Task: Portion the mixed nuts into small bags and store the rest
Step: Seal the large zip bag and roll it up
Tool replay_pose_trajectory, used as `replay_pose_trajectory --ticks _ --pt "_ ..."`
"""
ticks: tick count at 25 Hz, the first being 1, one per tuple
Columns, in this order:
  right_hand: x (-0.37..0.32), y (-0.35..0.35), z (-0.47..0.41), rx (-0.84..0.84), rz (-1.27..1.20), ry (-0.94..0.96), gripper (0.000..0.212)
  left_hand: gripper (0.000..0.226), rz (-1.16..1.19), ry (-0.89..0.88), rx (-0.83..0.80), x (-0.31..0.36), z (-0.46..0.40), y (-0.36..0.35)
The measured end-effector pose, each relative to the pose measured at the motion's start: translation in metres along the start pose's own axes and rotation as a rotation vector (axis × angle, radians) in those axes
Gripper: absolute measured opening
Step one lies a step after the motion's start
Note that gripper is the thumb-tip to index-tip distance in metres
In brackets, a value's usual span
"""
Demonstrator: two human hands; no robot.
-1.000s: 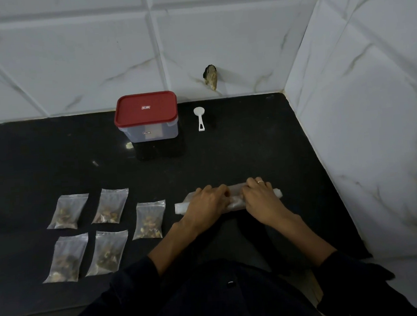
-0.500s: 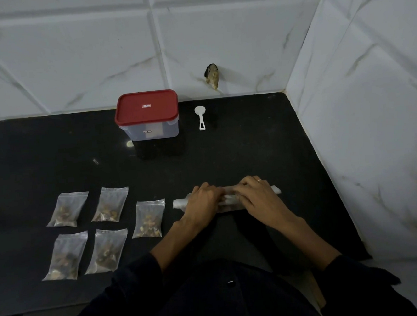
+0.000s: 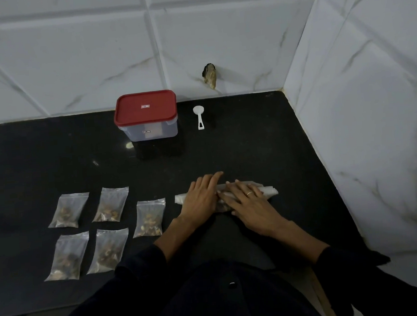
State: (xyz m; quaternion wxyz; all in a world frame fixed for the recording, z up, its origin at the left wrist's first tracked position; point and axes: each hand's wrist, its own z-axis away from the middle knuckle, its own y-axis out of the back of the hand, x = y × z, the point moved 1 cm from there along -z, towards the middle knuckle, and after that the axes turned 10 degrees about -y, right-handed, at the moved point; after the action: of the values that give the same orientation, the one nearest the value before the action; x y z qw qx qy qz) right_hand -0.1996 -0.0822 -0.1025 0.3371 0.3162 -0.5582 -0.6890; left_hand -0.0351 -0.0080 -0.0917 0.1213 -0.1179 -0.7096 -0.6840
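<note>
Five filled small bags [image 3: 113,225] lie left on the surface [image 3: 251,149]. Left hand [image 3: 200,198] and right hand [image 3: 248,202], fingers straight, press one rolled bag [image 3: 270,191]. One red-lidded container [image 3: 146,116] and one scoop [image 3: 198,116] stand far.

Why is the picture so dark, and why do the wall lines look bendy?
Head view: dim light keeps the black counter murky, with one small glare spot beside the red-lidded box; the wide lens curves the tile lines; the nut bags look grainy.
</note>
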Motion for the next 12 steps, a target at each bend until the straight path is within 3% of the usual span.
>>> replay_pose_trajectory --ticks 7,12 --pt "-0.011 -0.002 0.001 0.049 -0.076 -0.257 0.059 0.065 0.023 -0.036 0.120 0.009 -0.003 0.008" --pt "0.003 0.017 -0.011 -0.014 -0.064 -0.611 0.062 0.067 0.097 -0.023 0.077 0.019 -0.021 0.001"
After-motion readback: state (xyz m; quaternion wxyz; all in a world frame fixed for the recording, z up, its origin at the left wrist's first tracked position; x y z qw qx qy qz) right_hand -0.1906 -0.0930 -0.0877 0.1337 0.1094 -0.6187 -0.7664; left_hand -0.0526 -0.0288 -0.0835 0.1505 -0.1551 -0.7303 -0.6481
